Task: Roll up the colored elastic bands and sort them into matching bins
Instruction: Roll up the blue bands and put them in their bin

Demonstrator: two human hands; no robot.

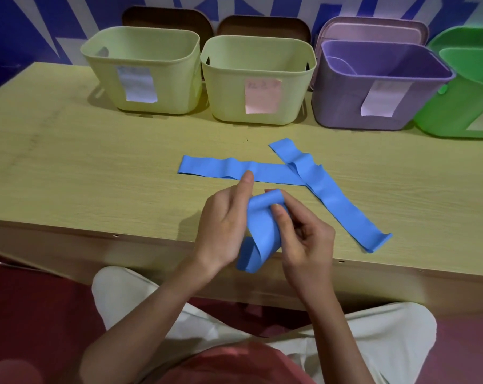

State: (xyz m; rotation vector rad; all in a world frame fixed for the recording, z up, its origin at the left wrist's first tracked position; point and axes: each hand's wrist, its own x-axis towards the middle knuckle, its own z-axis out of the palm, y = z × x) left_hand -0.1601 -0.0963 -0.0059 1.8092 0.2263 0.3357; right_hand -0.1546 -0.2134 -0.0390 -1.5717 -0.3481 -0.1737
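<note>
At frame centre, both hands, left (225, 225) and right (304, 236), pinch the band (259, 231); its rolled end points up, tail hanging toward the lower frame.

Four bins stand in a row along the back of the table (68, 167). From left to right they are the first bin (142, 70), the second bin (258, 79), the third bin (378, 84) and the fourth bin (467, 87). Lids (168, 19) lean behind the bins. In front of the bins, two bands lie on the table and cross each other: the flat band (221, 169) on the left and the slanted band (334, 200) on the right. Nearer the front edge, the left hand (225, 225) and the right hand (308, 236) hold a third band (259, 228) between them.
</note>
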